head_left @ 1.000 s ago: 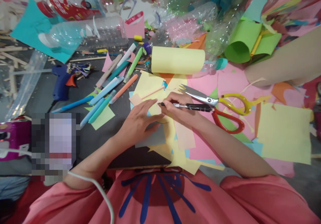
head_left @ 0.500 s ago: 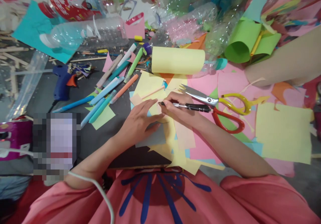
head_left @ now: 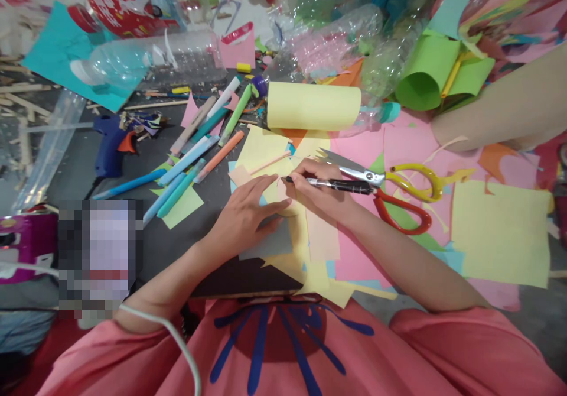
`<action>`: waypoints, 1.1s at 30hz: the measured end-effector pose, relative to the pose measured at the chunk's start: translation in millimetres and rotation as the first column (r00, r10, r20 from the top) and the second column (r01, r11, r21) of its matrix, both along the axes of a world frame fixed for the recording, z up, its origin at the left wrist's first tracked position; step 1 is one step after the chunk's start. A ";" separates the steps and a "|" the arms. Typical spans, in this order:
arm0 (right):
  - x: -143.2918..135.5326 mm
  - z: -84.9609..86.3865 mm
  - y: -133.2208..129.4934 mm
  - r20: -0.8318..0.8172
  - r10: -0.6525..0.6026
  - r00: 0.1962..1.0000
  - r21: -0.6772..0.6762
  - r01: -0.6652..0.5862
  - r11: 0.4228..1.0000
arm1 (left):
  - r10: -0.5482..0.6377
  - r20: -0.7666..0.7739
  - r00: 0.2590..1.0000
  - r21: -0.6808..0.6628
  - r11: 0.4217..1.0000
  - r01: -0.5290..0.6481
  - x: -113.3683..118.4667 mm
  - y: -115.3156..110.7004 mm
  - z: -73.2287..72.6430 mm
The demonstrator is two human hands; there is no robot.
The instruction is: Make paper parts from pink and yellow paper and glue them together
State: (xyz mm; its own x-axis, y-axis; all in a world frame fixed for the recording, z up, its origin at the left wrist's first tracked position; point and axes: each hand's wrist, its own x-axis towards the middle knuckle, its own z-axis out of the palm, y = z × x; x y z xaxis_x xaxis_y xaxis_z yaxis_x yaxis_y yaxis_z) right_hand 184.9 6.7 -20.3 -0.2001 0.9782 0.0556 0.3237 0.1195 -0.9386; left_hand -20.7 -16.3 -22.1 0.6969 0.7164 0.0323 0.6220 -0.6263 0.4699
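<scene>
My right hand (head_left: pixel 319 190) grips a black pen (head_left: pixel 348 186), its tip down on a small pale piece of paper (head_left: pixel 280 190). Opposite it, my left hand (head_left: pixel 243 207) lies with fingers stretched out and spread, the fingertips resting at the edge of the same piece. Scraps of yellow paper (head_left: pixel 261 148) and pink paper (head_left: pixel 354 254) spread beneath and around both hands. Just past the right hand lie scissors (head_left: pixel 376 178) with one yellow and one red handle, their blades partly hidden by the hand. A yellow paper roll (head_left: pixel 314 106) sits beyond the hands.
Several markers (head_left: pixel 188 153) and a blue glue gun (head_left: pixel 110 145) lie at left. Clear plastic bottles (head_left: pixel 186 56) line the back, near a green paper roll (head_left: pixel 427 71). A smooth long shape (head_left: pixel 500 100) that I cannot identify reaches in from the right.
My right hand and the pen have shifted very slightly, and the scissors have moved a touch to the left. The left hand stays in place.
</scene>
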 end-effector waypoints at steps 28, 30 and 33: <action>2.2 -1.1 3.3 -0.017 -0.122 0.992 -0.061 0.121 0.991 | -0.007 0.013 1.000 0.010 1.000 0.007 -1.2 -0.2 -1.1; 2.4 -2.0 3.2 -0.040 -0.169 0.985 -0.060 0.167 0.984 | 0.000 0.003 1.000 0.006 1.000 0.000 -1.2 -0.3 -0.6; 2.1 -2.5 2.3 -0.055 -0.181 0.982 -0.075 0.177 0.981 | 0.004 -0.005 1.000 0.004 1.000 -0.004 -1.3 -0.4 -0.4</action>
